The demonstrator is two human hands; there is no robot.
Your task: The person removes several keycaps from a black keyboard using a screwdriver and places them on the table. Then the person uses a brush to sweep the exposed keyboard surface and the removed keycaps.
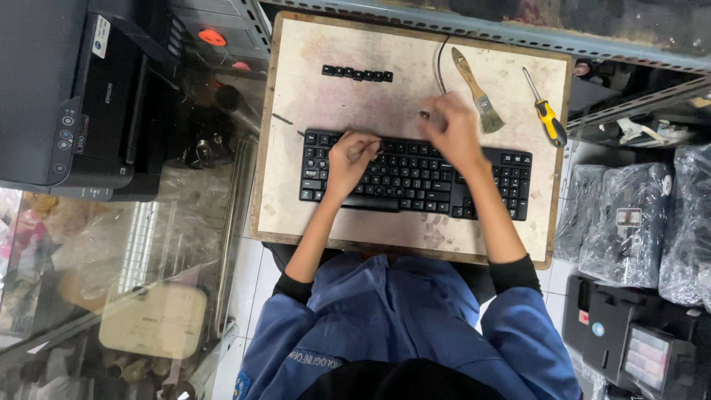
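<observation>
Got the black keyboard (415,175) flat on my beat-up work board (296,111), near the front edge. My left hand (348,159) is curled over the top rows, fingertips pinched down on the keys. My right hand (452,132) is up at the back edge of the keyboard, fingers closed around something small and dark, can't tell what. Row of loose keycaps (357,73) further back, paintbrush (478,89) and yellow screwdriver (546,110) off to the right
</observation>
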